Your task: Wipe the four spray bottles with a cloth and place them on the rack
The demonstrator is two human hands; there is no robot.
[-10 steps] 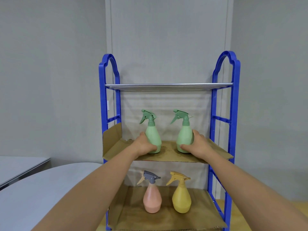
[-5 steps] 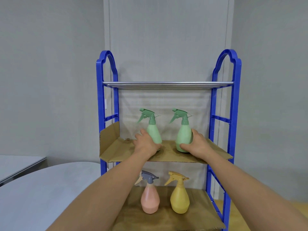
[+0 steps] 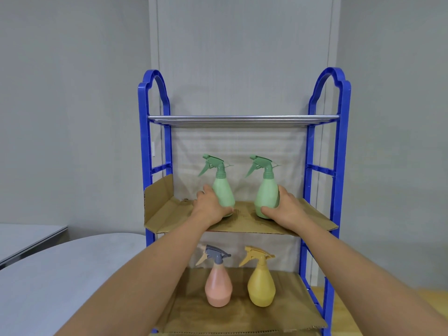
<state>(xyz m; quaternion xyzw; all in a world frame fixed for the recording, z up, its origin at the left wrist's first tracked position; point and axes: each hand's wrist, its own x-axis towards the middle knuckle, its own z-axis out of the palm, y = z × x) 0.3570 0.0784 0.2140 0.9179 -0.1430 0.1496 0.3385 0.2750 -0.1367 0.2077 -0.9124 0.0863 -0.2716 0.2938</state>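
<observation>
**Both hands on the two green bottles, middle shelf**

The left hand (image 3: 210, 206) curls round the lower body of the left green spray bottle (image 3: 223, 194), its thumb lying along the bottle's base at the front and its fingers wrapped behind on the left side. The right hand (image 3: 283, 207) grips the right green spray bottle (image 3: 267, 197) the same way: thumb across the front of the base, fingers closed round the right flank. Both bottles stand upright and apart from each other on the cardboard sheet (image 3: 244, 221) that lines the middle shelf, the left one near the middle of the sheet, the right one toward its right edge, both trigger heads pointing left.

Both forearms reach in from the bottom of the view.

On the lower shelf, also lined with cardboard (image 3: 237, 316), a pink spray bottle (image 3: 218, 287) with a grey head stands left of a yellow spray bottle (image 3: 261, 287); the two are upright, side by side and not touching.

The blue rack (image 3: 339, 166) carries a metal top shelf (image 3: 242, 118) above the green bottles and stands against a grey wall (image 3: 72, 93). A grey table (image 3: 60, 275) lies at the lower left, its rounded edge near the rack's left upright.
</observation>
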